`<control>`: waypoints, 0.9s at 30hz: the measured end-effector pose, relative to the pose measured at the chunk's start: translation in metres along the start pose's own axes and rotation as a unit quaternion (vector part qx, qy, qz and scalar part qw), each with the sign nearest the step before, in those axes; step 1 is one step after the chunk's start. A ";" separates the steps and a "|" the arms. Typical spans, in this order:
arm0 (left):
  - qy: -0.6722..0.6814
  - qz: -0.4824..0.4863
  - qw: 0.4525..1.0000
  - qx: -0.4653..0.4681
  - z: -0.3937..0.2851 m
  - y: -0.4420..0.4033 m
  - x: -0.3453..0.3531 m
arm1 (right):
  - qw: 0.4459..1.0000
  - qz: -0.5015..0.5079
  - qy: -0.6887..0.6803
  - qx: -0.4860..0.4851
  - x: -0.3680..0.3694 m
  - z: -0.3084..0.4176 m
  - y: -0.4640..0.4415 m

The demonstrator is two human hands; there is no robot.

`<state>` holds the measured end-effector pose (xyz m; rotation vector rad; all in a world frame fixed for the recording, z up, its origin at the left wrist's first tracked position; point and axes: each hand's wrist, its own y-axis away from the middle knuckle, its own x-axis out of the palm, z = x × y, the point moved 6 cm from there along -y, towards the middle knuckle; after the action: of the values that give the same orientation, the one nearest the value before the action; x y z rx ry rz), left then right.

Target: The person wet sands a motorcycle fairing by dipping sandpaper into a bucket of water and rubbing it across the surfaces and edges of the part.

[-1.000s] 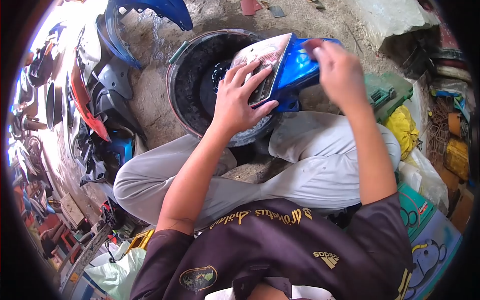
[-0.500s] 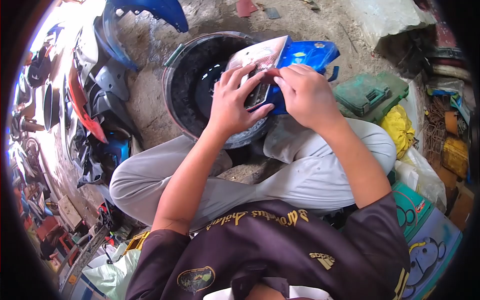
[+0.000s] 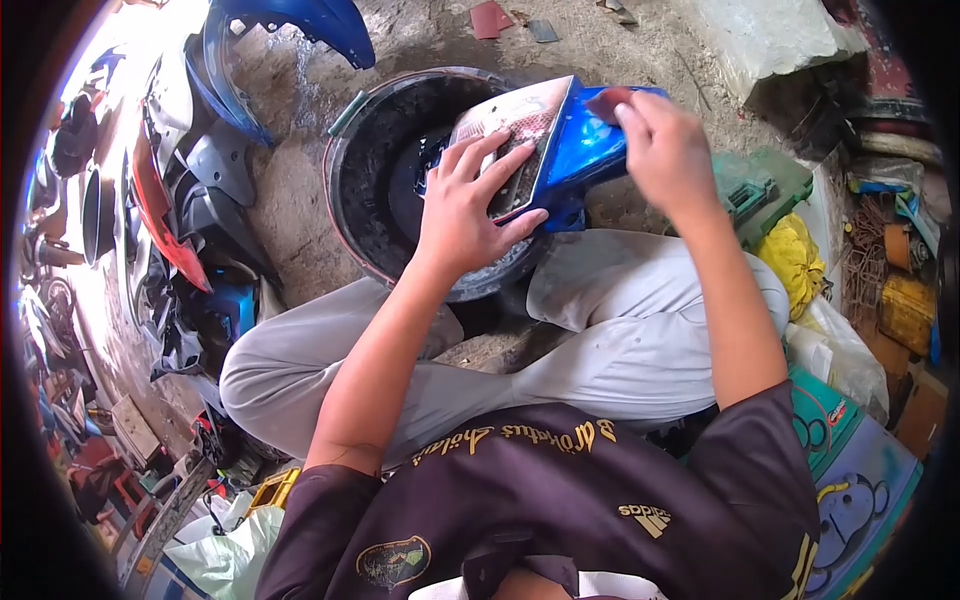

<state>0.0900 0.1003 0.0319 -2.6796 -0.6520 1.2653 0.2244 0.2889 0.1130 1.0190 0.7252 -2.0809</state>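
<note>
A blue and whitish plastic panel [image 3: 590, 140] lies tilted over the right side of a black tub [image 3: 375, 170]. My left hand [image 3: 468, 200] rests on the panel's pale end, fingers spread across it and thumb along its lower edge. Between the thumb and fingers of my right hand [image 3: 665, 150] is a small dark red sheet [image 3: 607, 103], held at the upper part of the blue surface. Dark liquid in the tub is partly hidden by the panel and my left hand.
Blue [image 3: 310, 25], red [image 3: 165, 210] and grey panels [image 3: 222, 160] lie at the left. At the right are a green case [image 3: 750, 190], a yellow bag [image 3: 793, 260] and a concrete block [image 3: 780, 40]. Red sheet pieces [image 3: 488, 20] lie on the ground beyond the tub.
My right hand went from the blue part's far side in to the seam beside my left hand, then back out to the upper right with the red sheet. My left hand stays on the panel.
</note>
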 end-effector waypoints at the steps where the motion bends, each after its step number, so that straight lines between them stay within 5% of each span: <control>1: -0.003 0.000 1.000 0.000 0.000 0.000 0.001 | 0.999 0.002 0.004 -0.044 0.008 0.014 0.008; 4: -0.004 -0.010 1.000 0.012 0.001 -0.001 0.004 | 0.990 0.044 0.011 -0.131 0.025 0.052 0.026; 7: -0.002 -0.003 1.000 0.009 -0.001 -0.001 0.001 | 0.996 -0.016 0.019 -0.090 -0.001 0.017 0.004; 8: -0.001 -0.002 1.000 0.003 -0.001 -0.003 -0.001 | 0.999 0.011 0.023 0.026 -0.008 -0.005 -0.001; 12: -0.002 -0.008 1.000 0.007 0.000 -0.002 0.002 | 0.987 0.020 0.062 -0.149 0.019 0.044 0.027; 17: 0.000 -0.003 1.000 0.007 -0.004 -0.004 -0.004 | 0.997 0.008 0.071 0.004 -0.010 -0.004 0.003; 22: 0.007 -0.007 1.000 0.008 -0.002 -0.004 -0.002 | 0.982 0.001 0.083 -0.167 0.016 0.048 0.032; 26: -0.003 -0.008 1.000 0.003 0.000 -0.002 -0.001 | 0.999 0.007 0.040 0.035 -0.013 -0.013 0.003; 27: -0.003 -0.005 1.000 0.002 0.000 -0.001 -0.002 | 0.996 0.003 0.086 -0.019 -0.010 -0.004 0.005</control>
<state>0.0885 0.1008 0.0339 -2.6673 -0.6628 1.2705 0.2345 0.2927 0.1181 1.1873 0.8413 -1.9837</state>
